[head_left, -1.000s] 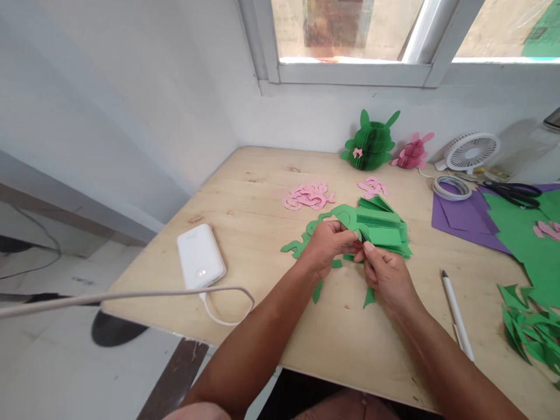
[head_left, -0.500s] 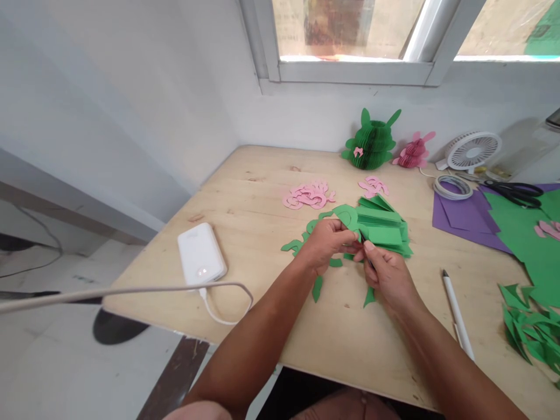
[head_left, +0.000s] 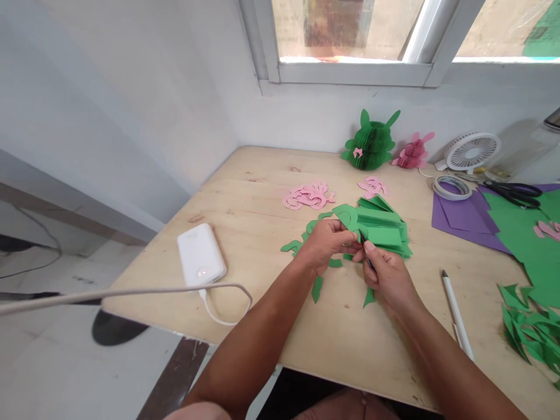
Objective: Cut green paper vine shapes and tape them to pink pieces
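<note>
Pinching a green piece (head_left: 347,214), the left hand (head_left: 327,244) has thumb and fingertips pressed together, with the piece standing out toward 12 o'clock. The right hand (head_left: 390,279) is curled snugly around a dark tool (head_left: 370,262), mostly hidden, aimed toward 11 o'clock at the piece; I cannot tell whether they touch. From the hands, the green stack (head_left: 384,235) lies at 2 o'clock, the pen (head_left: 455,312) at 4, the power bank (head_left: 199,251) at 9.

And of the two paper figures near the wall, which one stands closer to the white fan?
The smaller, pink figure, standing between the fan and the green figure; the green one is bigger, with a pink piece on it.
</note>
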A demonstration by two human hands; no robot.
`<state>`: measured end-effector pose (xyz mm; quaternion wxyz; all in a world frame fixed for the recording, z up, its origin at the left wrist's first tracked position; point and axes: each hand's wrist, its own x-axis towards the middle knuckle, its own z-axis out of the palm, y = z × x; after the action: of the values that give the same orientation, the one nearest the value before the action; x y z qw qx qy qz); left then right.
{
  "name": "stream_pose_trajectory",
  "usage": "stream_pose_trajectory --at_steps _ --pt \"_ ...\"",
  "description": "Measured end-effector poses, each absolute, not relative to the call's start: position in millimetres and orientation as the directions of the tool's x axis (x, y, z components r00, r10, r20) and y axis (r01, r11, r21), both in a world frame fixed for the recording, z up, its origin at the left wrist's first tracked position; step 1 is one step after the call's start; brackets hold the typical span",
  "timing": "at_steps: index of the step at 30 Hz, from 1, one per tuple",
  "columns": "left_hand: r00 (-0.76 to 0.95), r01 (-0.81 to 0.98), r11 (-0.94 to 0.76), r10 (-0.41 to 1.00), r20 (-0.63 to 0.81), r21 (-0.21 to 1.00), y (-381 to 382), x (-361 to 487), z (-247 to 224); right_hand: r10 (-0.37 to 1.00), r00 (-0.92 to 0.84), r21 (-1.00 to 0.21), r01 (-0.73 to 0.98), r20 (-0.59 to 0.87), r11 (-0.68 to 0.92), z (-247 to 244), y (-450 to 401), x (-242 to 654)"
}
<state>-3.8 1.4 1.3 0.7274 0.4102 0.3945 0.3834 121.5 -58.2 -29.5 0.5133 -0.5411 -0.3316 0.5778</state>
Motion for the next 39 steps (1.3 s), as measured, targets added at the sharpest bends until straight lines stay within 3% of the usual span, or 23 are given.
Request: stream_pose_trajectory --at_steps 39 --pt "0.41 -0.208 0.376 0.872 -0.268 0.903 3.0 -5.8 1.5 0.958 0.109 -0.948 -0.209 -0.266 -0.24 -32.4 -58.2 122.6"
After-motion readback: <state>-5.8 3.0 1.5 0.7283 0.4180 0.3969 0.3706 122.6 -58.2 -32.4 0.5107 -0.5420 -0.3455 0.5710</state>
